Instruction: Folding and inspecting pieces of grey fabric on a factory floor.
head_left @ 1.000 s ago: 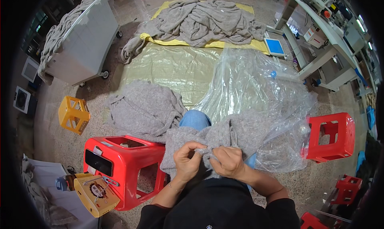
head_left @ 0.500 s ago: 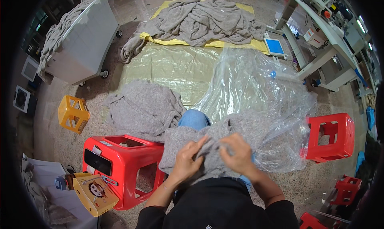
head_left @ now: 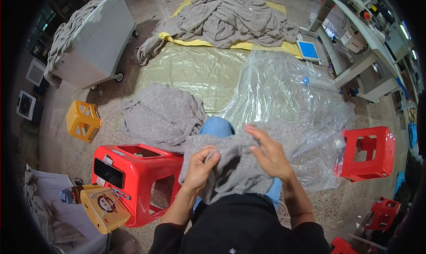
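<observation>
A grey knitted garment point(head_left: 237, 174) lies bunched across my lap, with a dark fold in its middle. My left hand point(head_left: 199, 169) is closed on its left part, the thumb pressed against the fingers. Over the garment's right side is my right hand point(head_left: 273, 158), thumb and fingers apart; whether its fingertips touch the knit I cannot tell. Just past my left knee point(head_left: 216, 126) sits a heap of the same grey knit point(head_left: 162, 114). Clear plastic sheeting point(head_left: 284, 90) spreads beyond my right hand.
A red stool point(head_left: 146, 183) at my left carries a phone point(head_left: 108, 173) and small scissors-like tool, with a yellow box point(head_left: 104, 209) beside it. Another red stool point(head_left: 370, 152) stands right, a yellow stool point(head_left: 83, 121) left. Farther off are a wheeled bin point(head_left: 95, 45), knit pile point(head_left: 230, 21) and workbench point(head_left: 372, 41).
My right hand has opened and moved slightly right and up, away from my left. The garment between them has spread, showing a dark fold. The whole view has shifted slightly.
</observation>
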### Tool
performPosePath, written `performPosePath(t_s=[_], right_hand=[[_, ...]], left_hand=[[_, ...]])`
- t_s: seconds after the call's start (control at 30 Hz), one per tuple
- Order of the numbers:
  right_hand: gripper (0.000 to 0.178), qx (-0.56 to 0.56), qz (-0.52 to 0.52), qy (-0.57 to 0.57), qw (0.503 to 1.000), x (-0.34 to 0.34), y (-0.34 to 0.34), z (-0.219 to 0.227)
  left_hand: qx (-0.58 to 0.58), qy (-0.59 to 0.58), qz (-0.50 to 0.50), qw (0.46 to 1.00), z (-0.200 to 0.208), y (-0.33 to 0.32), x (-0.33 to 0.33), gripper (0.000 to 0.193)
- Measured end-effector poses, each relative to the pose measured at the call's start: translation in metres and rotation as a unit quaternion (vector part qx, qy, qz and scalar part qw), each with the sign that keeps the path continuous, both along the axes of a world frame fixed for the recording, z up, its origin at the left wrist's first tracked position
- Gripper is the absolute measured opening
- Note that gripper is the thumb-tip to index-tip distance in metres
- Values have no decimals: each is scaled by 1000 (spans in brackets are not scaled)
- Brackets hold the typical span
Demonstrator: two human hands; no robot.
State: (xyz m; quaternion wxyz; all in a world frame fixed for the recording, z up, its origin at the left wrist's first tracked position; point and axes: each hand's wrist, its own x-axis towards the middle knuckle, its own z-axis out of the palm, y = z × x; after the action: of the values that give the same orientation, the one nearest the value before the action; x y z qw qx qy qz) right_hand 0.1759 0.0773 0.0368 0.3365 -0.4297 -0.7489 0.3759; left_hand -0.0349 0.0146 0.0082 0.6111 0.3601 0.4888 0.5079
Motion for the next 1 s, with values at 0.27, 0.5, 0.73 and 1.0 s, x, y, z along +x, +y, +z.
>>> performPosePath(t_s=[0.27, 0.5, 0.73, 1.0], right_hand=[[18, -141, 189, 37, 971, -21, 8, -17], [12, -235, 15, 174, 956, -25, 3, -29], [14, -207, 53, 71, 974, -26, 2, -25], [15, -189, 2, 136, 972, -38, 1, -34]], left_hand=[[15, -101, 101, 990, -11, 1, 20, 15], [-116, -174, 40, 977, -10, 2, 17, 17], [-117, -175, 14, 978, -10, 4, 16, 20], [-102, -166, 33, 980, -11, 3, 19, 19]])
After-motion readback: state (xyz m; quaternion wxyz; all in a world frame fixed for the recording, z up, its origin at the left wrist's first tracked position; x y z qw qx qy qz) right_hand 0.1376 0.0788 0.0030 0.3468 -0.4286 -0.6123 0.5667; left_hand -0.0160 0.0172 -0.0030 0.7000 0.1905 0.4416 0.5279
